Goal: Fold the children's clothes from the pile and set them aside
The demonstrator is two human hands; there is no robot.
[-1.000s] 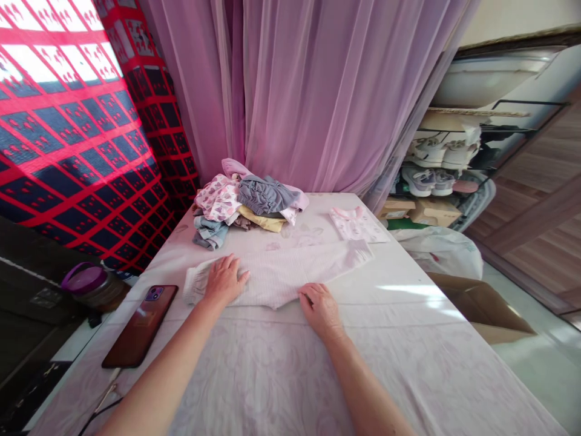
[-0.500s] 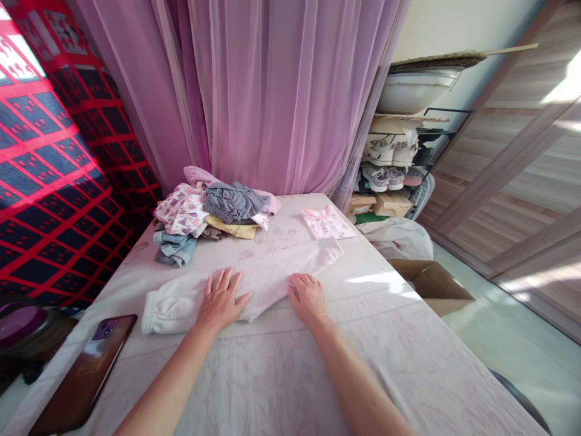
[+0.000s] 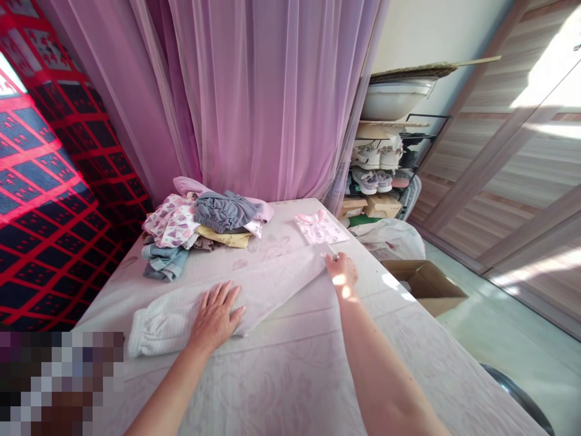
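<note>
A pair of pale ribbed trousers (image 3: 272, 278), folded lengthwise, lies across the cloth-covered table, its gathered waistband at the left. My left hand (image 3: 216, 316) rests flat on the middle of it with the fingers spread. At the trousers' far right end, my right hand (image 3: 344, 270) is closed on the leg cuff between thumb and fingers. Just beyond that hand lies a folded pink printed top (image 3: 320, 227).
At the back left is a pile of children's clothes (image 3: 218, 218). A purple curtain (image 3: 258, 103) hangs behind the table (image 3: 281, 375). To the right stand a shoe rack (image 3: 385, 163) and an open cardboard box (image 3: 424, 284). The lower left corner is pixelated.
My right hand has moved right and away from me, from the trousers' near edge to the cuff, and has closed there. My left hand stays flat on the fabric. The view has shifted slightly.
</note>
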